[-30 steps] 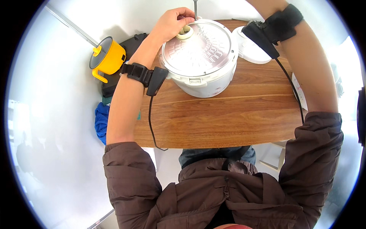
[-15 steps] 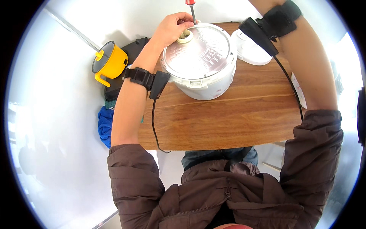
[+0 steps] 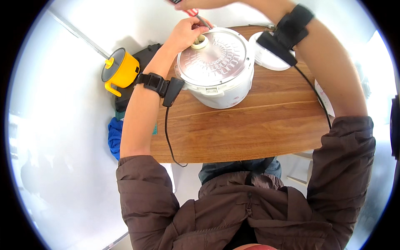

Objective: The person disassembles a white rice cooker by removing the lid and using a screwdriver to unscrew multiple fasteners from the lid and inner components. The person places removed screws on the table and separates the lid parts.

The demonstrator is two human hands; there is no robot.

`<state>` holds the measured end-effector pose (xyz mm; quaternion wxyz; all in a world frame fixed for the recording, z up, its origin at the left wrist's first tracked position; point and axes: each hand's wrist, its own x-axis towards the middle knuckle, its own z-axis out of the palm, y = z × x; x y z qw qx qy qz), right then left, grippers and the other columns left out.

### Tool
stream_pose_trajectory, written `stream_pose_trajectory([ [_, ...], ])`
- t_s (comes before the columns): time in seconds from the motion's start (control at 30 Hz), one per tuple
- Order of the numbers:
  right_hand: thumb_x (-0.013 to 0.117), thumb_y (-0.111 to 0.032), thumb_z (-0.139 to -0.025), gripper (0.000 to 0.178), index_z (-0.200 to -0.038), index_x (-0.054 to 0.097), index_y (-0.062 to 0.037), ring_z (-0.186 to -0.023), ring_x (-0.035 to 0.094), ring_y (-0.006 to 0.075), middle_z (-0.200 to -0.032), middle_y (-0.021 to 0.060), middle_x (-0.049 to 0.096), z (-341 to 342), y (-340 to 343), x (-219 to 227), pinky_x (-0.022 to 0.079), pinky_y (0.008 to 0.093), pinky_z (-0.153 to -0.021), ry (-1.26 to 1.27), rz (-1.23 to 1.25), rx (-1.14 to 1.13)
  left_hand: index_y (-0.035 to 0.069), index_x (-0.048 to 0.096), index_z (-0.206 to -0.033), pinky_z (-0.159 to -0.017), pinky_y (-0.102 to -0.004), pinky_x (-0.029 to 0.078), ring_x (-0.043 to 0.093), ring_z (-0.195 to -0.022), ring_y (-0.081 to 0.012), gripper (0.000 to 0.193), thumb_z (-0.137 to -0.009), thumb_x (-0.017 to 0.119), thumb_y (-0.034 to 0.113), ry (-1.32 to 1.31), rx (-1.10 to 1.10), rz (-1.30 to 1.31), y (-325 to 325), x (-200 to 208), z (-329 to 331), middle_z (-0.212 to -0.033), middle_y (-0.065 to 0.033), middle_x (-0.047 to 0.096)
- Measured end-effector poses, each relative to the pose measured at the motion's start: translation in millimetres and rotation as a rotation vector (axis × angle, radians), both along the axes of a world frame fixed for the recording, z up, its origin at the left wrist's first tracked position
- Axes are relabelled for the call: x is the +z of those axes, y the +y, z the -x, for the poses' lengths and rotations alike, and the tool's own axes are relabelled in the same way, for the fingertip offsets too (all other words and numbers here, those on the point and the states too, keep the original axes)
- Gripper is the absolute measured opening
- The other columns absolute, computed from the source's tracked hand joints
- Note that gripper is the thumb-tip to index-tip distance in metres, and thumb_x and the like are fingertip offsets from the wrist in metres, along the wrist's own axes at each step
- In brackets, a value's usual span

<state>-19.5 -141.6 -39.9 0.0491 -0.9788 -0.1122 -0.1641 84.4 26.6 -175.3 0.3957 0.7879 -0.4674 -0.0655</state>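
Note:
A white rice cooker [image 3: 221, 89] with a shiny metal lid [image 3: 216, 56] stands on the wooden table [image 3: 250, 125]. My left hand [image 3: 187, 31] rests on the lid's far left rim, fingers pinched at a small cream-coloured round fitting [image 3: 200, 41]. My right hand [image 3: 200, 4] is at the very top edge, closed on a screwdriver [image 3: 196, 14] with a red handle, its shaft pointing down toward the fitting. Both wrists carry black strapped devices with cables.
A white round lid or plate [image 3: 268, 56] lies behind the cooker on the right. A yellow pot [image 3: 121, 71] with a grey lid, a black bag [image 3: 139, 54] and a blue cloth [image 3: 114, 137] sit on the floor left of the table.
The view has shifted so the cooker sits lower in the picture. My right hand and the red-handled screwdriver have come into view above the fitting; my left hand stays on it.

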Motion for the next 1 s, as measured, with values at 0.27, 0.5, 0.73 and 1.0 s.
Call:
stream_pose_trajectory([
  [0.27, 0.068, -0.030, -0.089, 0.041, -0.121, 0.062, -0.0045, -0.088, 0.069, 0.0439, -0.091, 0.0213, 0.072, -5, 27, -45, 0.054, 0.0529, -0.077, -0.277, -0.338, 0.176, 0.005, 0.076, -0.103, -0.086, -0.0350, 0.056, 0.072, -0.093, -0.0196, 0.012, -0.093, 0.072, 0.012, -0.177, -0.077, -0.002, -1, 12, 0, -0.099, -0.0073, 0.077],
  [0.5, 0.066, -0.009, -0.084, 0.061, -0.141, 0.045, -0.0078, -0.091, 0.066, 0.0480, -0.096, 0.0272, 0.067, -14, 28, -38, 0.053, 0.0549, -0.079, -0.417, -0.379, 0.270, 0.006, 0.077, -0.102, -0.083, -0.0351, 0.056, 0.072, -0.090, -0.0205, 0.014, -0.091, 0.074, 0.013, -0.220, -0.054, -0.049, -4, 12, -5, -0.096, -0.0085, 0.077],
  [0.73, 0.063, -0.008, -0.087, 0.051, -0.136, 0.049, -0.0113, -0.097, 0.065, 0.0456, -0.094, 0.0251, 0.067, -24, 20, -32, 0.053, 0.0544, -0.082, -0.546, -0.374, 0.175, 0.007, 0.079, -0.103, -0.083, -0.0375, 0.058, 0.074, -0.090, -0.0251, 0.023, -0.085, 0.077, 0.021, -0.366, -0.060, -0.235, -13, 24, -20, -0.096, -0.0123, 0.078],
  [1.0, 0.069, -0.013, -0.087, 0.035, -0.120, 0.060, -0.0041, -0.087, 0.067, 0.0419, -0.088, 0.0240, 0.069, -27, 11, -23, 0.053, 0.0489, -0.075, -0.488, -0.650, 0.256, 0.008, 0.080, -0.102, -0.087, -0.0370, 0.057, 0.074, -0.091, -0.0258, 0.024, -0.083, 0.079, 0.024, -0.349, -0.075, -0.215, -8, 36, -7, -0.098, -0.0134, 0.078],
])
